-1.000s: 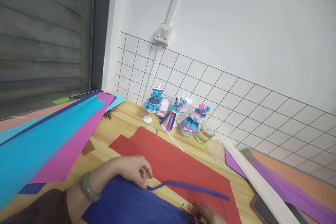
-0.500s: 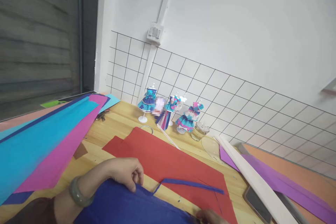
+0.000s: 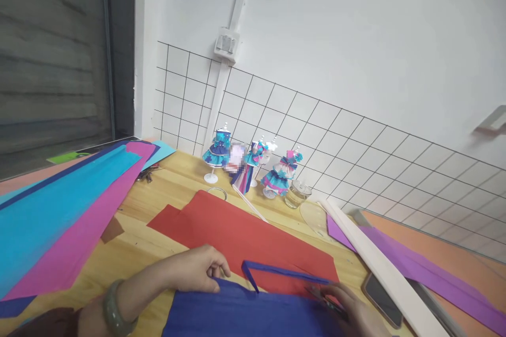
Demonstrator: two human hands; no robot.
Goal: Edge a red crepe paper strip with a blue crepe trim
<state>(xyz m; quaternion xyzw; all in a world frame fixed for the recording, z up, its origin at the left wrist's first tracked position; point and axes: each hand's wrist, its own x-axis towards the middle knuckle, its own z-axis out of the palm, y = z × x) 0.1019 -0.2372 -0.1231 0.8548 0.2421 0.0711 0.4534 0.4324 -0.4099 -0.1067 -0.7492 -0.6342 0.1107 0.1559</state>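
Evidently this is scissor work along the far edge of a thin, deep-blue sheet of crinkly paper-like material [image 3: 249, 316], which lies at the near side of the pale wooden bench [image 3: 138, 216], low in the view. The left hand [image 3: 195, 269], fingers curled, seems to pinch that edge near its left end. The right hand [image 3: 353, 305] is wrapped around a small pair of dark-handled metal scissors [image 3: 332, 305] at the sheet's right side; the fingers hide much of them, so I cannot tell how far the blades are parted. A long, narrow deep-blue strip [image 3: 284, 269] rests across a broad, flat red sheet of paper [image 3: 233, 226], its near end bending back to the blue sheet's edge (whether the two are joined there is too fine to tell).

To do this well, I would have the left hand hold the edge lightly taut without dragging it, since material this thin would probably pucker or tear. Long, even strokes with the blades kept parallel to the edge should leave a cleaner line than short snips. The narrow strip would be better kept away from the blades, and the blue edge raised slightly, because the red sheet lies close enough to be nicked. Shifting the left hand's pinch nearer the blades would likely steady the cut, provided the fingertips keep out of their path.
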